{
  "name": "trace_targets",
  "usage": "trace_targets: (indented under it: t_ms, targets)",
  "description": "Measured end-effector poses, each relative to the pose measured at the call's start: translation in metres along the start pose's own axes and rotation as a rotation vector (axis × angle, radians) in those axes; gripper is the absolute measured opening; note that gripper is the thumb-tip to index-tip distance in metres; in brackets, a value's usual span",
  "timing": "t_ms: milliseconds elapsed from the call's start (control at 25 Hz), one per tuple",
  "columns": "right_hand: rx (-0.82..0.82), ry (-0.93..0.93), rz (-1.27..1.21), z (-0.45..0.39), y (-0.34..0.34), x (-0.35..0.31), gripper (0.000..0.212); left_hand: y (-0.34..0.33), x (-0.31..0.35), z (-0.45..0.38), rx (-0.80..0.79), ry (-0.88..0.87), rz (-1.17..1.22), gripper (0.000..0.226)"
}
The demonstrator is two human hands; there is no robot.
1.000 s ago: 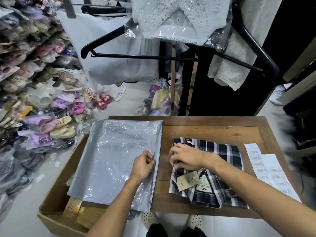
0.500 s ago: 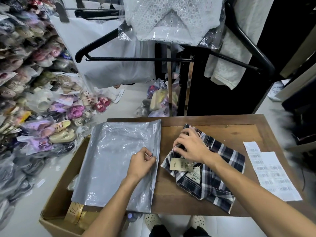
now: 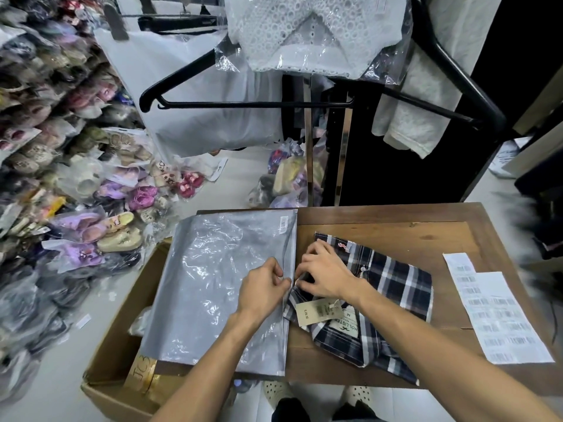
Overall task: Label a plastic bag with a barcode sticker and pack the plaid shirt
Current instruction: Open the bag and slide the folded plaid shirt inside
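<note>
A grey plastic bag (image 3: 213,284) lies flat over the table's left edge, with a barcode sticker (image 3: 283,224) on its far right corner. My left hand (image 3: 265,287) pinches the bag's open right edge. A folded navy plaid shirt (image 3: 390,296) with a beige price tag (image 3: 316,312) lies skewed on the wooden table (image 3: 396,220). My right hand (image 3: 326,275) grips the shirt's left end, which touches the bag's opening.
Sheets of barcode stickers (image 3: 496,315) lie at the table's right. An open cardboard box (image 3: 122,324) sits low on the left. Bagged shoes (image 3: 100,226) are piled on the left floor. Hangers with garments (image 3: 307,35) hang beyond the table.
My right hand has dragged the shirt left, turning it, until its end meets the bag's opening. My left hand kept hold of the bag's edge.
</note>
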State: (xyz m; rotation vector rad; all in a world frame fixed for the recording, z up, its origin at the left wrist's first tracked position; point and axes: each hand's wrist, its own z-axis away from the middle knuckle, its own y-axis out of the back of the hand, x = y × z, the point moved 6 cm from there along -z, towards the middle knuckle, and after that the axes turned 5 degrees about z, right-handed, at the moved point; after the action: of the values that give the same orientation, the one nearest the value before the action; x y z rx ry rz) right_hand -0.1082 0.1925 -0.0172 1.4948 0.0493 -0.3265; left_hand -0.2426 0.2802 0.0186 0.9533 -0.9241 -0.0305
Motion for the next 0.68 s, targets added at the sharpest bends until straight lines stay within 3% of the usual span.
trace_targets:
  t_ms: [240,440,520,600,680]
  targets:
    - [-0.065,-0.050,0.059,-0.001,-0.007,-0.006,0.030,0.019,0.014,0.007,0.126,0.015,-0.014,0.015]
    - [-0.111,-0.052,0.122,-0.001,-0.013,-0.007,0.034,0.043,0.032,0.020,0.423,-0.002,0.005,0.020]
    - [-0.131,-0.058,0.099,-0.002,-0.013,-0.007,0.035,0.042,0.034,0.017,0.401,0.000,-0.081,0.019]
    - [-0.164,-0.030,0.041,-0.002,-0.014,-0.003,0.040,0.033,0.032,0.011,0.282,-0.003,-0.191,0.017]
    - [-0.155,-0.041,-0.115,-0.001,-0.006,0.008,0.046,0.027,0.029,0.009,0.228,-0.020,-0.229,0.017]
